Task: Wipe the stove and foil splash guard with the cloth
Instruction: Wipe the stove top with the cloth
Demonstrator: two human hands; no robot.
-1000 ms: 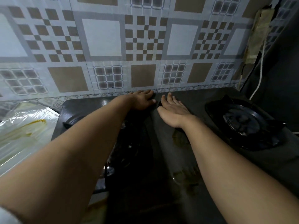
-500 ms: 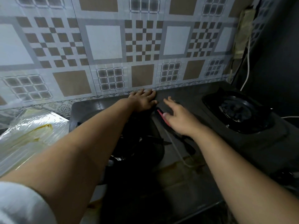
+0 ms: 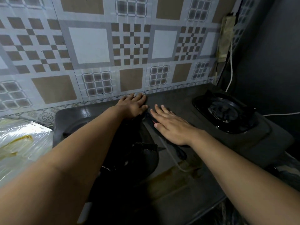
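Note:
The dark two-burner stove (image 3: 186, 181) fills the middle, with brownish stains on its front centre. My left hand (image 3: 134, 106) rests palm down at the stove's back edge, against the patterned wall. Just right of it, my right hand (image 3: 170, 127) lies flat on the stove top with its fingers spread. A dark strip with a small red spot (image 3: 153, 121) shows beside and under that palm; I cannot tell whether it is the cloth. A crinkled foil sheet (image 3: 19, 143) with yellow grease streaks lies to the left of the stove.
The right burner (image 3: 224, 111) with its black pan support sits at the far right. My left forearm covers the left burner (image 3: 129, 159). A white cable (image 3: 231, 65) hangs down the dark right wall. The patterned wall covering (image 3: 90, 46) stands right behind the stove.
My right hand lifted with its fingers raised, then settled flat on the stove top again. My left hand stayed at the back edge. The view shifted slightly.

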